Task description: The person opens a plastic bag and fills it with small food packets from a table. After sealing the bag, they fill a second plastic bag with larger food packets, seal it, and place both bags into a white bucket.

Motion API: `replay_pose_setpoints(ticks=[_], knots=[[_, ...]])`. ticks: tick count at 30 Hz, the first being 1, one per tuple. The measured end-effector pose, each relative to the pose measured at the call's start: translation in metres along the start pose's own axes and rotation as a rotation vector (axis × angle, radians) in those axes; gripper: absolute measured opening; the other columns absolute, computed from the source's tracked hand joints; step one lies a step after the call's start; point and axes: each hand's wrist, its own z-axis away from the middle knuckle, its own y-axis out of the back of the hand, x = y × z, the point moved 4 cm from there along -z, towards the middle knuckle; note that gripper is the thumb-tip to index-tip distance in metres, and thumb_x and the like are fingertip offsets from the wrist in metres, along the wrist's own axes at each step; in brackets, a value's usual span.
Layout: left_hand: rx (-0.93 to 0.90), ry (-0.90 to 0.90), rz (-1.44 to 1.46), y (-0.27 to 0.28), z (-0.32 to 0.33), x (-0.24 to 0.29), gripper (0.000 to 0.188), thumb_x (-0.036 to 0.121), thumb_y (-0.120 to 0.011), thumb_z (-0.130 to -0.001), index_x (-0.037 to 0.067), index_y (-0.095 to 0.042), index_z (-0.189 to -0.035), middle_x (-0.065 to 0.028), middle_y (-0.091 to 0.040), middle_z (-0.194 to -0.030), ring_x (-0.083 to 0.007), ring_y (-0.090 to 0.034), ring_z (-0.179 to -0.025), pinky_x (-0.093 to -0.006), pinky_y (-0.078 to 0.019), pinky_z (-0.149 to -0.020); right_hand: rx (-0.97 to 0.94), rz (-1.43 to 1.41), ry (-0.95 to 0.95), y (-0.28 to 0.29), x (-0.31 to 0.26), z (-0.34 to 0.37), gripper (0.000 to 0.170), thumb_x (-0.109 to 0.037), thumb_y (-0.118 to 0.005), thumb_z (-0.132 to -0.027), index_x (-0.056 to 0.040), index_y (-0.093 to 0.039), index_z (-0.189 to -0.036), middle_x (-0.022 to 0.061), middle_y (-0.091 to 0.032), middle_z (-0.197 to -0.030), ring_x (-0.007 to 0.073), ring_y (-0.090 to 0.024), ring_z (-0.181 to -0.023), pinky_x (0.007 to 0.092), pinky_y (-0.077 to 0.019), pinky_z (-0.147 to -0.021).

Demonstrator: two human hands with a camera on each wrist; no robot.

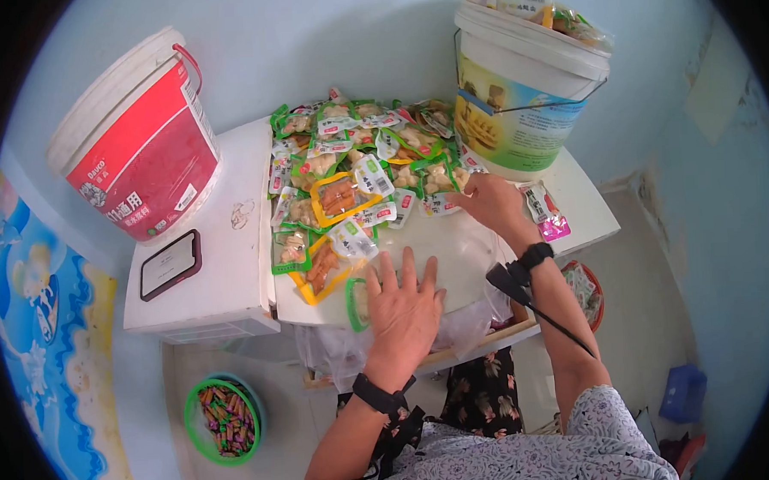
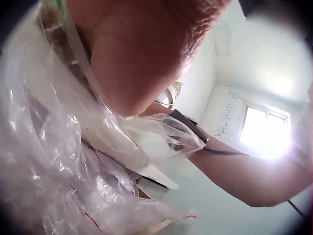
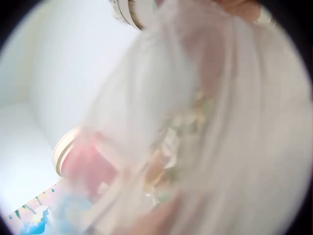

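Observation:
Many green- and yellow-edged snack packets lie piled on the white table. My left hand rests with spread fingers on a clear plastic bag at the table's front, partly over a green-edged packet. Beside the pile's right edge, my right hand has bent fingers and seems to pinch the bag's film. That film hangs blurred across the right wrist view, hiding the fingertips. In the left wrist view, crumpled plastic lies below my left hand.
A red bucket and a phone stand and lie at left. At right are a white bucket with packets on its lid and a pink packet. Baskets are on the floor; an open drawer juts out in front.

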Motion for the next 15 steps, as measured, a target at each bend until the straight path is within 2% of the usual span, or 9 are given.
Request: replay_pose_setpoints(ticks=[4, 7, 10, 11, 14, 15], knots=[[-0.004, -0.003, -0.004, 0.001, 0.001, -0.002, 0.049, 0.036, -0.061, -0.098, 0.015, -0.062, -0.143, -0.0177, -0.051, -0.150, -0.0440, -0.042, -0.138, -0.0578, -0.0293, -0.116, -0.138, -0.109, -0.037, -0.032, 0.017, -0.020, 0.037, -0.036, -0.083, -0.079, -0.0030, -0.070, -0.086, 0.0140, -0.071, -0.082, 0.0292, -0.069, -0.076, 0.0416, -0.0511, -0.067], [-0.012, -0.011, 0.010, 0.001, -0.001, -0.004, 0.049, 0.036, -0.062, -0.098, 0.016, -0.062, -0.143, -0.0178, -0.052, -0.150, -0.0431, -0.042, -0.139, -0.0573, -0.0294, -0.116, -0.097, -0.345, 0.019, -0.039, 0.031, -0.024, 0.032, -0.027, -0.083, -0.079, -0.0005, -0.066, -0.085, 0.0132, -0.063, -0.074, 0.0256, -0.062, -0.069, 0.0398, -0.0478, -0.063], [-0.013, -0.055, 0.041, 0.000, -0.007, -0.009, 0.050, 0.036, -0.062, -0.097, 0.016, -0.062, -0.143, -0.0171, -0.053, -0.150, -0.0408, -0.043, -0.140, -0.0568, -0.0290, -0.117, 0.237, -0.493, 0.104, -0.015, 0.033, -0.013, 0.028, -0.017, -0.081, -0.079, 0.0015, -0.061, -0.084, 0.0120, -0.053, -0.068, 0.0220, -0.055, -0.065, 0.0383, -0.0457, -0.063], [-0.013, -0.076, 0.052, 0.000, -0.007, -0.012, 0.050, 0.037, -0.063, -0.097, 0.016, -0.062, -0.142, -0.0166, -0.053, -0.150, -0.0398, -0.043, -0.141, -0.0566, -0.0288, -0.117, 0.236, -0.562, 0.051, -0.003, 0.034, -0.006, 0.022, -0.012, -0.078, -0.085, 0.0007, -0.061, -0.089, 0.0079, -0.052, -0.072, 0.0160, -0.052, -0.067, 0.0341, -0.0448, -0.063], [-0.037, -0.178, 0.105, 0.003, -0.006, -0.017, 0.050, 0.037, -0.063, -0.097, 0.015, -0.061, -0.142, -0.0149, -0.054, -0.150, -0.0356, -0.043, -0.143, -0.0554, -0.0271, -0.119, 0.417, -0.868, 0.193, 0.042, 0.032, 0.029, 0.017, -0.011, -0.073, -0.094, -0.0002, -0.061, -0.096, 0.0024, -0.056, -0.081, 0.0096, -0.051, -0.072, 0.0283, -0.0432, -0.063], [-0.047, -0.193, 0.129, 0.006, -0.006, -0.019, 0.051, 0.036, -0.064, -0.097, 0.014, -0.061, -0.142, -0.0137, -0.054, -0.150, -0.0333, -0.043, -0.144, -0.0544, -0.0270, -0.120, 0.389, -0.876, 0.111, 0.057, 0.034, 0.047, 0.012, -0.011, -0.067, -0.101, -0.0011, -0.060, -0.102, -0.0017, -0.056, -0.087, 0.0057, -0.051, -0.077, 0.0245, -0.0430, -0.064]])
